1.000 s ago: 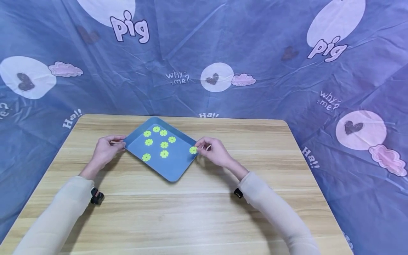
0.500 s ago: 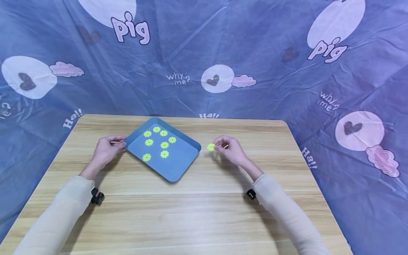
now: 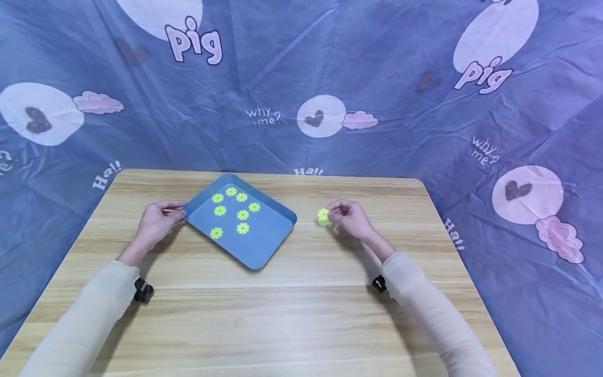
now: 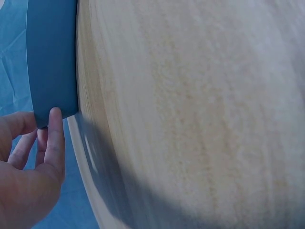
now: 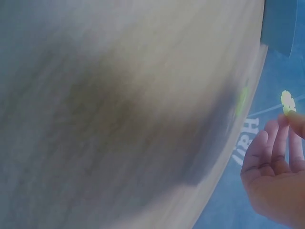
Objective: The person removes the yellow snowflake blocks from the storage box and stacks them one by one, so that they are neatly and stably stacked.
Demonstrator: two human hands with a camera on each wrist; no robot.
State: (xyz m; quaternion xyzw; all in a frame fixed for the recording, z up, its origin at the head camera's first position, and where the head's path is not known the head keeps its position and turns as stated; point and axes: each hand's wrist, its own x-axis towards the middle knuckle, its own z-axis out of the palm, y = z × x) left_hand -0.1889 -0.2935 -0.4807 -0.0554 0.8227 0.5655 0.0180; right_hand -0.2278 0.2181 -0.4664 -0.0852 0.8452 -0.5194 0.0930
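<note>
A blue rectangular tray [image 3: 264, 243] lies on the table, turned so one corner points left. My left hand [image 3: 157, 222] pinches that corner; in the left wrist view the fingers [image 4: 55, 129] press against the tray wall [image 4: 52, 62]. Several yellow-green flower-shaped discs [image 3: 242, 214] lie flat on the tray floor. Right of the tray, above the table, my right hand [image 3: 353, 220] holds a similar flower-shaped disc [image 3: 323, 214] between thumb and fingertips. Just below it, another yellow-green shape [image 5: 241, 101] appears on the tabletop, partly covered in the head view.
The light wooden table [image 3: 292, 324] meets a blue printed cloth [image 3: 400, 68] hanging behind it and along its sides. Both forearms in light sleeves [image 3: 89, 314] reach in from the front. A small black device [image 3: 143, 290] sits at each wrist.
My right hand has moved right, away from the tray's right corner, with the flower-shaped disc in its fingertips. A yellow-green shape now shows beneath it. The left hand and tray stay put.
</note>
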